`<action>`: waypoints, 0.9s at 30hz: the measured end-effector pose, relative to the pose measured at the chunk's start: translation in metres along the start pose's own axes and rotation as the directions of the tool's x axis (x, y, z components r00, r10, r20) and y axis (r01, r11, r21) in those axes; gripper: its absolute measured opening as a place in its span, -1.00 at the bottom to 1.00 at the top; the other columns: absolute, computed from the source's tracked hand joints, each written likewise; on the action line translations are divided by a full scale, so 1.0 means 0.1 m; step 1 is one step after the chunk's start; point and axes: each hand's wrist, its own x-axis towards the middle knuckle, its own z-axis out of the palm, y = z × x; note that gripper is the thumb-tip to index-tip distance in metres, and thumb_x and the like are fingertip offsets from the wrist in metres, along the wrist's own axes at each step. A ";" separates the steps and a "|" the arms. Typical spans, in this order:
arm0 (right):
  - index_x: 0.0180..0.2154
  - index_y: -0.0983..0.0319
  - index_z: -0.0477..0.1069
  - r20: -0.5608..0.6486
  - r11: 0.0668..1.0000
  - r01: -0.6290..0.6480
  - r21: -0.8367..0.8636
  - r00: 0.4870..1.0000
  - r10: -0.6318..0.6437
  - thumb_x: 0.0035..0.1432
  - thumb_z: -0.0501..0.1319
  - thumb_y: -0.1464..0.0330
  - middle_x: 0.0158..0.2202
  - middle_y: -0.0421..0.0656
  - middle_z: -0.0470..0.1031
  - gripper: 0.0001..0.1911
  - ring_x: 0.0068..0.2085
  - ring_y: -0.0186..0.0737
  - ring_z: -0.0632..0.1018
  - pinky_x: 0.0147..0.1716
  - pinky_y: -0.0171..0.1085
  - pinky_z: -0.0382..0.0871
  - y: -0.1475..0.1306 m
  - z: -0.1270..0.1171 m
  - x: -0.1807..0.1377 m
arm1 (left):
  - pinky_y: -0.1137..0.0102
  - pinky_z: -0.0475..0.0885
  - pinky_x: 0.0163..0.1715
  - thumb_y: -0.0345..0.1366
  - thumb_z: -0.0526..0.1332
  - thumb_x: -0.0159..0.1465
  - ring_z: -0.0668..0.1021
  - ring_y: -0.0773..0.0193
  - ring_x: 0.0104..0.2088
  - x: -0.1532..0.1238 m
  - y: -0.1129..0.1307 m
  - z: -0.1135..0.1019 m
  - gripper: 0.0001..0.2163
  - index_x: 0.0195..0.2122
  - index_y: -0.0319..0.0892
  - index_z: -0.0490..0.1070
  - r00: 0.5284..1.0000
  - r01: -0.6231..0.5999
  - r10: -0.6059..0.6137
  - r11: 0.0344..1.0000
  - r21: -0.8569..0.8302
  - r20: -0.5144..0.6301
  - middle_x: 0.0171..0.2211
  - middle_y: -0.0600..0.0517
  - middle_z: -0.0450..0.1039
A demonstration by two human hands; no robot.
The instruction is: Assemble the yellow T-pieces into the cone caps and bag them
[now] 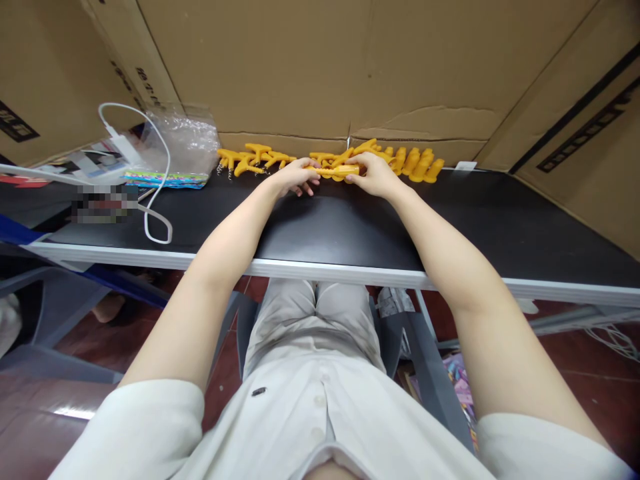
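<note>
At the far side of the black tabletop, my left hand (299,177) and my right hand (374,175) meet at one yellow plastic piece (345,171). My right thumb and fingers close round its thicker, tube-like end. The thumb and forefinger of my left hand pinch its thin left end, while the other fingers hang loose. Left of my hands lie several yellow corkscrew handles (257,155), with metal spirals poking out of some. More yellow parts (367,148) are heaped behind my right hand. Several yellow flanged sleeves (420,165) stand or lean in a group to the right.
Cardboard walls (280,67) close off the back and sides. A clear plastic bag (185,143), a colourful packet (170,180) and a white cable (167,160) lie at left. A pale metal edge (340,270) runs along the table's front (500,227).
</note>
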 end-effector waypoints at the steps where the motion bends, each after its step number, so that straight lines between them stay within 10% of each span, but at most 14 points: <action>1: 0.30 0.25 0.63 -0.003 1.000 0.005 0.006 1.000 -0.005 0.37 0.38 0.17 0.22 0.16 0.62 -0.44 0.19 0.19 0.61 0.25 0.08 0.54 0.02 0.01 0.01 | 0.18 0.74 -0.10 -0.45 0.54 0.06 0.80 -0.03 -0.23 0.02 -0.02 -0.01 -0.70 -0.23 -0.05 0.55 1.000 -0.005 0.005 1.000 0.027 0.005 -0.35 -0.06 0.67; 10: 0.29 0.26 0.63 -0.013 0.999 0.046 0.021 0.999 -0.046 0.35 0.39 0.27 0.22 0.15 0.64 -0.48 0.19 0.19 0.64 0.27 0.14 0.54 0.14 0.07 0.06 | -0.08 0.38 0.52 -0.49 0.43 -0.04 0.60 -0.35 0.35 -0.05 0.01 -0.02 -0.63 -0.25 -0.01 0.41 0.953 -0.261 0.302 0.826 0.500 -0.001 -0.21 -0.07 0.60; 27: 0.09 0.19 0.54 0.052 0.908 -0.152 0.391 0.988 0.143 0.36 0.55 0.08 0.02 0.04 0.69 -0.54 -0.04 0.06 0.78 -0.03 0.03 0.75 0.10 -0.03 0.00 | -0.07 0.30 0.50 -0.51 0.42 -0.01 0.60 -0.36 0.28 -0.03 -0.03 -0.09 -0.64 -0.22 0.00 0.49 0.926 -0.322 0.378 0.808 0.494 -0.015 -0.28 -0.04 0.53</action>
